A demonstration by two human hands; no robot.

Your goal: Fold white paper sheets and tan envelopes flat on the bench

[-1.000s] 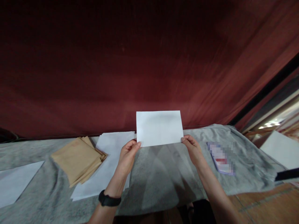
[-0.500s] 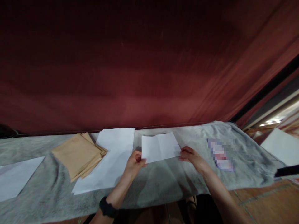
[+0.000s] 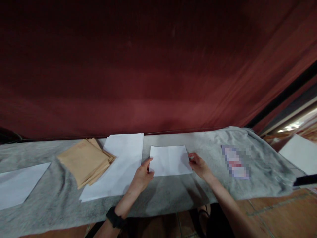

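Observation:
A white sheet of paper (image 3: 170, 161) with a faint crease down its middle lies nearly flat, low over the grey cloth in front of me. My left hand (image 3: 142, 176) holds its left edge, index finger near the upper part and thumb near the lower corner. At the right edge, my right hand (image 3: 200, 167) has its bent fingers closed on the sheet; the exact grip of the fingertips is hard to make out. Left of my left hand lies a stack of larger white paper (image 3: 123, 165), partly covered by a pile of brown paper envelopes (image 3: 84, 160).
Grey cloth (image 3: 61, 211) covers the long table. Another white sheet (image 3: 19, 185) lies far left, and a blurred-out purplish item (image 3: 234, 162) lies right. A red fabric wall (image 3: 158, 82) rises behind the table. A white panel (image 3: 300, 153) stands beyond the right end.
The sheet between my hands has gone from tilted and slightly bent to flatter and straighter. My left index finger has stretched out along its edge; my right hand has shifted slightly.

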